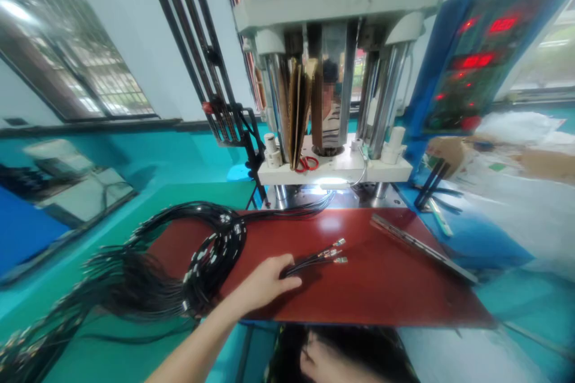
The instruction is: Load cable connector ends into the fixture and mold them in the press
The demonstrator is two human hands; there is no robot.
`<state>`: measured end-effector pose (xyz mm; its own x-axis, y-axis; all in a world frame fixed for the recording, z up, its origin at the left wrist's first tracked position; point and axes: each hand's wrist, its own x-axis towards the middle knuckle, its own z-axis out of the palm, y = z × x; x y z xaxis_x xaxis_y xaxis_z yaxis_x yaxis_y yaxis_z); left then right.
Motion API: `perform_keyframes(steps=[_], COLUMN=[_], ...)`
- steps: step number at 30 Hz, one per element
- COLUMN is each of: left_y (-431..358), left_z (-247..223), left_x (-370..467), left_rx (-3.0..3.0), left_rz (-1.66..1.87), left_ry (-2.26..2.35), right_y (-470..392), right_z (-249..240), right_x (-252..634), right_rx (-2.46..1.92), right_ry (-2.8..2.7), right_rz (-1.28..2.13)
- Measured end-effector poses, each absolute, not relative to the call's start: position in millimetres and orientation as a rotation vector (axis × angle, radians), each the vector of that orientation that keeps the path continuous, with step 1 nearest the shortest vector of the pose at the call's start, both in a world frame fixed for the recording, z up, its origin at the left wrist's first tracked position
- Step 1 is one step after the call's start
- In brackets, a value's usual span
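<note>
My left hand is closed around a few black cables over the reddish-brown board. Their metal connector ends fan out to the right of the fingers. Low in the picture, above my dark-clad lap, is my right hand, blurred, with fingers curled together; what they hold, if anything, cannot be made out. To the left lies a large coiled bundle of black cables with pale marks. From it, several cables run toward the lit base of the press.
A long metal bar lies slanted on the board's right side. Red-handled scissors and upright cardboard pieces sit on the press plate. A control box with red digits stands right, above plastic wrapping.
</note>
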<state>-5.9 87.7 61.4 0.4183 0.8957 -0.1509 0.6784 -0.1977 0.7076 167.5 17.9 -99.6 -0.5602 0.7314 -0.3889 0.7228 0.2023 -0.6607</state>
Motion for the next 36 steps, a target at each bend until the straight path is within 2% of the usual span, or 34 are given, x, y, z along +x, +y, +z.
perform_keyframes(steps=[3, 7, 11, 16, 21, 24, 31, 36], left_y=[90.1, 93.6, 98.1, 100.8, 106.6, 114.0, 133.2, 146.4], left_z=[61.9, 74.3, 89.1, 90.8, 72.2, 62.1, 66.7, 75.4], left_x=[-5.5, 0.7, 21.8, 50.5, 59.6, 64.9, 85.4, 105.3], left_rx=[1.892, 1.749, 1.805, 1.519, 1.432, 1.390, 1.388, 1.495], left_rz=[0.382, 0.290, 0.346, 0.353, 0.419, 0.456, 0.394, 0.346], left_ry=[1.318, 1.162, 1.079, 0.941, 0.947, 1.000, 0.959, 0.933], right_y=[13.3, 10.4, 33.9, 86.9, 108.5, 114.2, 135.3, 131.1], right_z=[-55.0, 34.0, 93.2, 74.9, 53.6, 61.5, 70.4, 72.6], right_x=[195.2, 245.4, 274.4, 282.0, 280.3, 274.4, 259.9, 265.6], right_rx=[-1.375, -1.311, -1.375, -1.237, -0.662, -0.521, -0.834, -0.951], right_ry=[-2.534, -2.615, -2.358, -1.689, -1.110, -1.126, -1.263, -1.388], right_rz=[1.331, 1.228, 0.937, 1.150, 1.406, 1.450, 1.203, 1.217])
